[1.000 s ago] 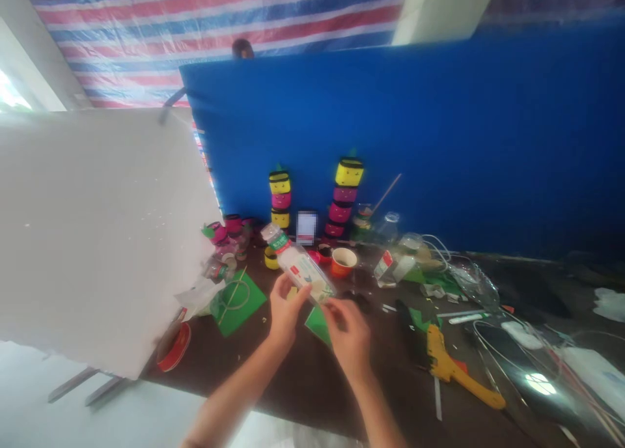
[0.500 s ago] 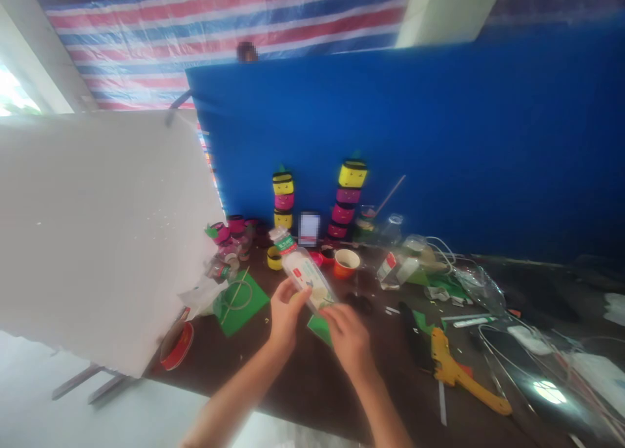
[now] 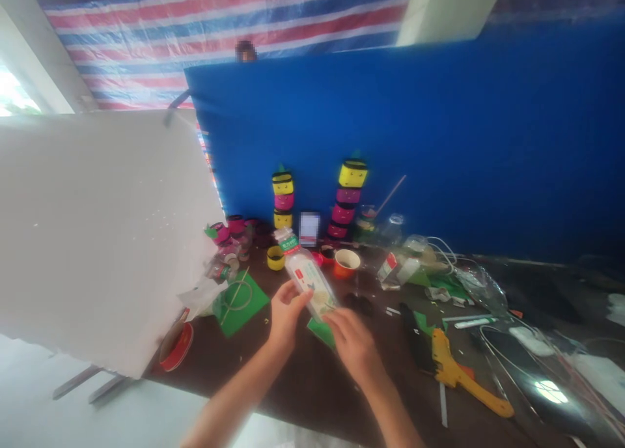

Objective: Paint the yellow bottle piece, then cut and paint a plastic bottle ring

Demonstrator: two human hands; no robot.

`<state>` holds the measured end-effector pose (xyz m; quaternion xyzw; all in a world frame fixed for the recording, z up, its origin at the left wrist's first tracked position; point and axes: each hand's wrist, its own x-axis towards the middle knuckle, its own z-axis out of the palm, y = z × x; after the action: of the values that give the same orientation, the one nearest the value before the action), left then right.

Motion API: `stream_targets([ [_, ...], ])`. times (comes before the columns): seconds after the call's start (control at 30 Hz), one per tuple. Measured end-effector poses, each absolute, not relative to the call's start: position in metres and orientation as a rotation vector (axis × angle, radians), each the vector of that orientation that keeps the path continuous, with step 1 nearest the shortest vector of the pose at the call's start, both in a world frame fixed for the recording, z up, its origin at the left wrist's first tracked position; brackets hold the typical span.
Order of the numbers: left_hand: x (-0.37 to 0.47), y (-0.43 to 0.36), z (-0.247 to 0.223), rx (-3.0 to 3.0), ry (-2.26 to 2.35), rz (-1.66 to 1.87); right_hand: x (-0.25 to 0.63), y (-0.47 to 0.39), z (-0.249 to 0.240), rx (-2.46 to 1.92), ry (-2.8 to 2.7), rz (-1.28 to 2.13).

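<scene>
A clear plastic bottle with a white label and a green band near its neck is tilted above the dark table, its neck toward the upper left. My left hand grips the bottle's left side, with the thumb across it. Around its lower end are the fingers of my right hand; the fingertips are partly hidden. Beneath the hands lies a piece of green sheet. Further left, a larger green sheet carries a ring and a thin stick.
Stacked yellow and pink figures stand against the blue panel. An orange paper cup is behind the bottle. At right lie a yellow glue gun, cables and a phone-like glossy panel. A person's head shows above the panel.
The bottle has shifted slightly right and down at its neck end. My right hand has moved a little right and down, still at the bottle's lower end.
</scene>
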<state>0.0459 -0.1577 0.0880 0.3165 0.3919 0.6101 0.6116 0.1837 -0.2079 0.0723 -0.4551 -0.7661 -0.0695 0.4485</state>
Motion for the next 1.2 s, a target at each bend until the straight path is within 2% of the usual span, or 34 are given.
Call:
stream_targets([
  [0.4,0.042,-0.155,0.089,0.762,0.921,1.400,0.184,-0.203,0.109,-1.171,-2.326,-0.469],
  [0.7,0.038,-0.151,0.084,0.697,0.962,1.364,0.184,-0.184,0.108,-1.009,-2.467,-0.652],
  [0.93,0.038,-0.148,0.077,0.684,0.948,1.350,0.185,-0.181,0.101,-1.024,-2.499,-0.540],
  [1.2,0.039,-0.149,0.080,0.666,0.949,1.331,0.191,-0.190,0.094,-1.245,-2.213,-0.007],
])
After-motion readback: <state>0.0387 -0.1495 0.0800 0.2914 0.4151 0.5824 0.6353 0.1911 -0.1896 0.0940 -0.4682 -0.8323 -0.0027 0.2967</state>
